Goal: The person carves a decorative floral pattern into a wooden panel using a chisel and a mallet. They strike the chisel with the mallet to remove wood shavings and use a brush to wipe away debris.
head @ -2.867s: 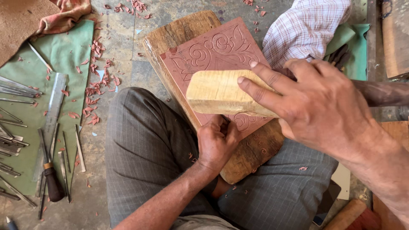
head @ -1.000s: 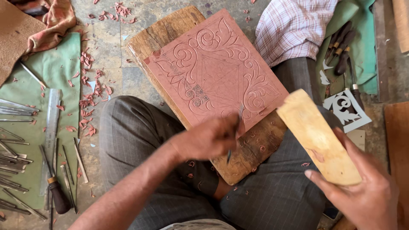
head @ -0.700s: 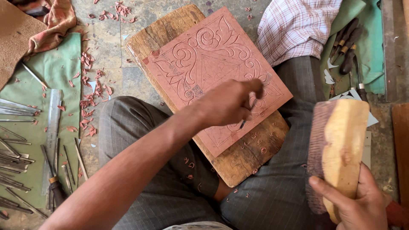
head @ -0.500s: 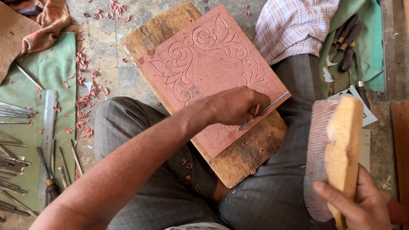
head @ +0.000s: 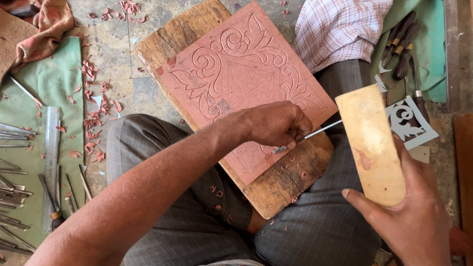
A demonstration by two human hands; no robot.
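**Fingers, chisel, mallet: carving in progress**

Fingers [head: 290, 139] of the left hand [head: 273, 123] pinch a thin metal chisel [head: 308, 137], its tip on the near right corner of the reddish carved panel [head: 246, 83]. Left of the scene: green cloth [head: 44, 93] with a steel ruler [head: 50, 148], loose tools, and red shavings [head: 91, 123] on the floor. Centre: panel lying on a worn wooden board [head: 281, 187] across the lap. Scrollwork already covers most of the panel; the near corner looks plainer, apparently unfinished. Right: right hand [head: 414, 216], closed around a wooden mallet [head: 372, 143], raised apart from the chisel.
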